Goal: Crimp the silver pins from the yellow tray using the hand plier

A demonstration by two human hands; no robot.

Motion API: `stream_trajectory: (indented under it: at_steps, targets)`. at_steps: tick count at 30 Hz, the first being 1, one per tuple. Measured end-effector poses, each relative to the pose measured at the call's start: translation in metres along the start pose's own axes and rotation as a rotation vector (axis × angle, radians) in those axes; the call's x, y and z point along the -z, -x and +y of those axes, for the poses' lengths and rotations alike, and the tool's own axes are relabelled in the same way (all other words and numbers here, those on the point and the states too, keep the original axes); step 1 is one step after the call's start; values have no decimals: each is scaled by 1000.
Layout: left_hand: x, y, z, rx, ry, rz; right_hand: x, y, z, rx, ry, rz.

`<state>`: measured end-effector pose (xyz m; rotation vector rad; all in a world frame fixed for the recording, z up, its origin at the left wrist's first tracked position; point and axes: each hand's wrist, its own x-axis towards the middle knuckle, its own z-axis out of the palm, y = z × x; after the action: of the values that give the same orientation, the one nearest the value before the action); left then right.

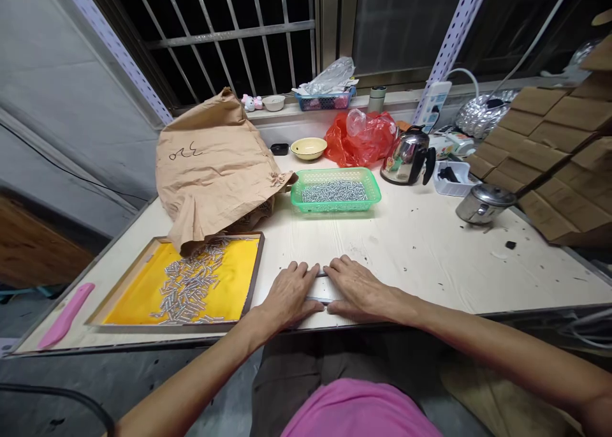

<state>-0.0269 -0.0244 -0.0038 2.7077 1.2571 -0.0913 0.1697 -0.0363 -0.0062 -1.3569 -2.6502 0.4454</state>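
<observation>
My left hand [291, 293] and my right hand [356, 287] lie side by side near the table's front edge. Between them shows a small flat pale piece with dark long edges [323, 289], mostly covered by the hands. On each hand the fingers rest along its far edge and the thumb along its near edge, so both grip it. To the left, a shallow tray [258, 258] with a yellow lining holds many small silvery metal pins [189, 290]. Beyond the hands, a green plastic basket [336, 205] contains more small metal pieces [333, 191].
A large brown paper bag [215, 156] leans over the yellow tray. A pink-handled object [64, 319] lies at the left edge. Behind are a yellow bowl [308, 148], red plastic bag [361, 140], and kettle [405, 159]. A lidded metal pot [484, 204] and stacked cardboard [564, 150] stand right.
</observation>
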Motion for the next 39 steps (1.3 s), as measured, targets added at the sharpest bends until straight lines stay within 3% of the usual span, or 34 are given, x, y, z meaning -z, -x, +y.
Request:
stream_trajectory:
  at_steps: [8,17,22,26,30,34,39]
  targets:
    - [2,-11,-6,-95,94,-17,-4,-6,-3,29,72,-15]
    - [0,-11,1,-68,109,-3,-25,-11,-2,41,46,-9]
    - [-3,-3,3,-6,109,67,-12,-8,0,42,72,19]
    - [-17,14,16,45,145,207,2,-7,15,147,-42,2]
    - [-36,26,42,-19,173,292,-4,-13,27,125,-130,56]
    - [-48,27,58,-17,223,302,-15,-29,31,45,-28,118]
    - [-52,26,64,5,255,335,-5,-52,29,-36,149,138]
